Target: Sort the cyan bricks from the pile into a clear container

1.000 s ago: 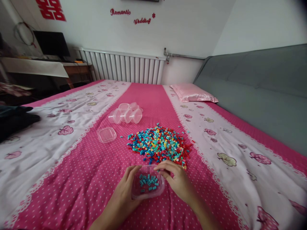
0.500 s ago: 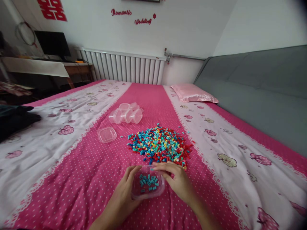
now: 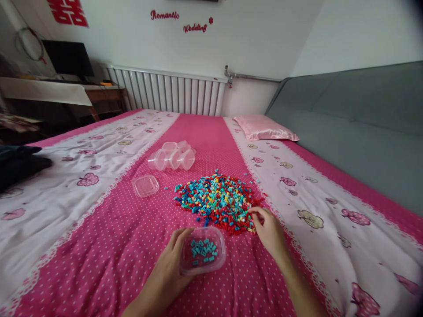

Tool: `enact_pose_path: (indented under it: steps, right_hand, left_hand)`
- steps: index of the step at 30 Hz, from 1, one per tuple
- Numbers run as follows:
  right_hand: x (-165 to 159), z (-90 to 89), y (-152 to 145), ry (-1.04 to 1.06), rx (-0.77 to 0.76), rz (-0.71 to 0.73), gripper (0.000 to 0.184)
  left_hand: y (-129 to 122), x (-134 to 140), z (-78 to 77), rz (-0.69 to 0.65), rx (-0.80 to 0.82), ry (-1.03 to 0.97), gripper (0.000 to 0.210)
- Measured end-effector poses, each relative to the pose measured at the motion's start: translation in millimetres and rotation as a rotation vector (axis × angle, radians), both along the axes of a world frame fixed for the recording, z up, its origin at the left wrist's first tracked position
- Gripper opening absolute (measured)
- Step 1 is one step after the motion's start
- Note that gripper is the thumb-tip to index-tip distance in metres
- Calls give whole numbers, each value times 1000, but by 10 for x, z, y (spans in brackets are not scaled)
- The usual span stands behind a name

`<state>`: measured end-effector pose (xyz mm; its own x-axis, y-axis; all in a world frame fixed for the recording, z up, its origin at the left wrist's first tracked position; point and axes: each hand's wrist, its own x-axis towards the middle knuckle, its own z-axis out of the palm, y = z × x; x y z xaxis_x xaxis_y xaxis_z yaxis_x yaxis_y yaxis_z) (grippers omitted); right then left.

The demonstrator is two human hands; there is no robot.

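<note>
My left hand grips the left side of a clear plastic container. Several turquoise building bricks lie loose on its bottom. At the right edge of a mixed pile of small building bricks, in red, blue, turquoise, green and yellow, is my right hand. Its thumb and index finger are drawn together at the bricks; whatever is between the fingertips is too small to make out. The pile lies on the pink dotted bedspread, just beyond the container.
A clear square lid lies left of the pile. Behind it rests a group of nested clear containers. A pink pillow sits at the far right, beside a grey padded backrest. Dark clothing lies at the left edge.
My right hand has left the container's rim and moved right and forward to the brick pile's edge. My left hand still holds the container in nearly the same place.
</note>
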<state>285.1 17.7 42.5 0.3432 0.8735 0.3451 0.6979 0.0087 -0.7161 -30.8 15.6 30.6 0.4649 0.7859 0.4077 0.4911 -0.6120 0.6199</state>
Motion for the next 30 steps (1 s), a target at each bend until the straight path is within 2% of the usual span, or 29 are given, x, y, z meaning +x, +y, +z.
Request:
enact_pose_path:
  steps: [3, 6, 10, 16, 30]
  right_hand:
    - [84, -85, 25, -35, -68, -55, 28]
    - [35, -113, 43, -81, -85, -67, 31]
    - [-54, -159, 62, -231, -37, -24, 35]
    - [-107, -212, 61, -349, -87, 5, 34]
    - [-86, -175, 33, -296, -42, 94, 19]
  left_hand:
    - [11, 2, -3, 2, 3, 6, 75]
    - [19, 4, -17, 9, 3, 15, 75]
    - [30, 1, -52, 7, 17, 37, 76]
    - [34, -5, -43, -8, 20, 20, 74]
    - [33, 2, -42, -4, 38, 0, 73]
